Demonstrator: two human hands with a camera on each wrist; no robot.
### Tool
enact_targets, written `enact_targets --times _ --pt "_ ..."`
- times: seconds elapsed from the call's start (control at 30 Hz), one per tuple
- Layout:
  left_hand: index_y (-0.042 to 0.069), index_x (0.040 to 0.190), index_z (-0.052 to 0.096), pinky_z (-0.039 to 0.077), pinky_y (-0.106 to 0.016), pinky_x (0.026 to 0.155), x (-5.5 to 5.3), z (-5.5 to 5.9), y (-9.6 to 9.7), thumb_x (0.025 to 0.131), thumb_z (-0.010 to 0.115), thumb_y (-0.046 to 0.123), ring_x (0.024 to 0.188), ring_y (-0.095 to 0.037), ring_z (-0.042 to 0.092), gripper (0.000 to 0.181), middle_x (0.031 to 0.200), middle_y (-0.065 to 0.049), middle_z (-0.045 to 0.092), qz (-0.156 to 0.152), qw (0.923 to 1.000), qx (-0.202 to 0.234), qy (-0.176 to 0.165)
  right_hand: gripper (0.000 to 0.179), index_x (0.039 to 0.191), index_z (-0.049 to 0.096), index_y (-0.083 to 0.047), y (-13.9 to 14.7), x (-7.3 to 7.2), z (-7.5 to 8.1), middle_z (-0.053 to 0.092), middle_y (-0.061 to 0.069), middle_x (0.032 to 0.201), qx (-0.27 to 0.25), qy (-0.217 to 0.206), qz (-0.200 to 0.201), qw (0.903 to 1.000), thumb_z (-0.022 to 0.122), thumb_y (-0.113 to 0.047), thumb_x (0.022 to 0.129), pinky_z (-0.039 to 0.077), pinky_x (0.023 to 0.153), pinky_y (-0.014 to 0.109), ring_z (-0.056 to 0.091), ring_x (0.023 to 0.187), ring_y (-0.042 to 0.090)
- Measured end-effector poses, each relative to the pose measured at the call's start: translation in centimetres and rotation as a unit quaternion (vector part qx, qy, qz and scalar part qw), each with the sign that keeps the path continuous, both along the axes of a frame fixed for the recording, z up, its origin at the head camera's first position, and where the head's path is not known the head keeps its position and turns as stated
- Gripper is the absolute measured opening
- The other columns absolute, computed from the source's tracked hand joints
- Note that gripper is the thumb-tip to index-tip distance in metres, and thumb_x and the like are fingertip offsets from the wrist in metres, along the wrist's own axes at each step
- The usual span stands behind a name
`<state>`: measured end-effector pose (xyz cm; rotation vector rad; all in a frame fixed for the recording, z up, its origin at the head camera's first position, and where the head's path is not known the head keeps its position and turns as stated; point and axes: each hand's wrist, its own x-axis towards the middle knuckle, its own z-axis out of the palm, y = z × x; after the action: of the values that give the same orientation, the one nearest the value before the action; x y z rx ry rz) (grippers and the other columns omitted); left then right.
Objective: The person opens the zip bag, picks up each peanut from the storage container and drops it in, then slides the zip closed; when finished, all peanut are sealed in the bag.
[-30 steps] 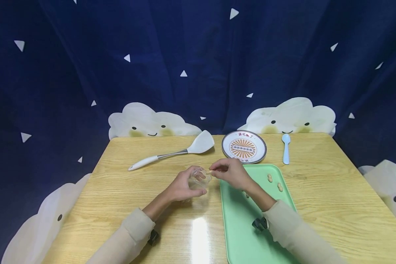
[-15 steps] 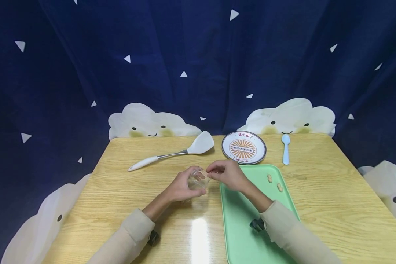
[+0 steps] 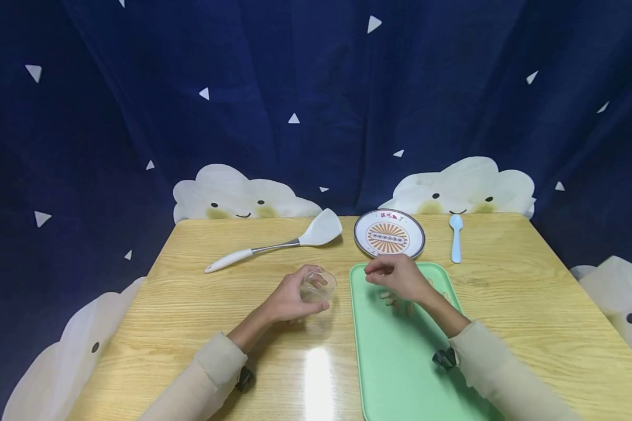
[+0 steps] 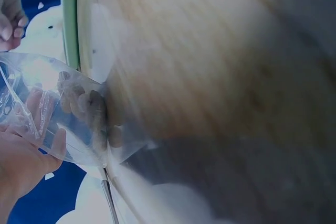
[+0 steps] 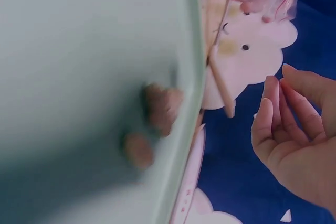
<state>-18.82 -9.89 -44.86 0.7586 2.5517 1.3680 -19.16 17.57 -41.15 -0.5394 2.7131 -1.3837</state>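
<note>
My left hand grips a clear plastic zip bag and keeps its mouth spread above the wooden table. Several peanuts lie at the bottom of the bag in the left wrist view. My right hand hovers over the far end of a green tray, fingers loosely bent and nothing between them. Below it, several unshelled peanuts rest on the tray, partly hidden by the hand and forearm. The right wrist view shows peanuts, blurred, close to the tray's rim.
Behind the bag lies a white spatula with a metal shaft. A patterned plate sits just beyond the tray, and a light blue spoon is to its right. A dark blue curtain hangs behind the table.
My right hand let go of a peanut at the bag's mouth, then moved right, back over the tray. The left hand and bag stayed in place.
</note>
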Motion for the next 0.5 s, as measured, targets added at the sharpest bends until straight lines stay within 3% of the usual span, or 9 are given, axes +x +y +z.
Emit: enact_targets --times 0.2,0.4,0.5 --pt "0.010 0.132 0.045 0.044 -0.042 0.097 0.0 0.1 0.1 0.073 0.077 0.028 0.105 -0.016 0.060 0.070 0.113 -0.001 0.066 -0.001 1.0000 -0.003 0.001 0.018 0.094 0.071 0.000 2.2 -0.4 -1.2 0.072 0.007 0.084 0.038 -0.023 -0.011 0.9989 0.072 -0.013 0.081 0.051 0.068 0.022 0.064 0.075 0.010" --pt "0.010 0.133 0.044 0.044 -0.043 0.097 0.0 0.1 0.2 0.074 0.076 0.027 0.106 -0.018 0.060 0.069 0.115 -0.003 0.066 -0.004 1.0000 0.002 -0.004 0.016 0.092 0.071 -0.002 3.4 -0.7 -2.3 0.071 0.005 0.082 0.079 -0.073 -0.012 0.9942 0.072 -0.013 0.080 0.050 0.067 0.028 0.062 0.073 0.010" --pt "0.010 0.132 0.045 0.043 -0.043 0.097 0.0 0.2 0.2 0.074 0.076 0.027 0.106 -0.020 0.060 0.069 0.115 -0.005 0.066 -0.005 1.0000 0.001 -0.003 0.014 0.090 0.070 -0.002 3.5 -0.6 -2.6 0.070 0.005 0.080 0.079 -0.102 -0.011 0.9916 0.072 -0.013 0.080 0.052 0.059 0.031 0.063 0.068 0.012"
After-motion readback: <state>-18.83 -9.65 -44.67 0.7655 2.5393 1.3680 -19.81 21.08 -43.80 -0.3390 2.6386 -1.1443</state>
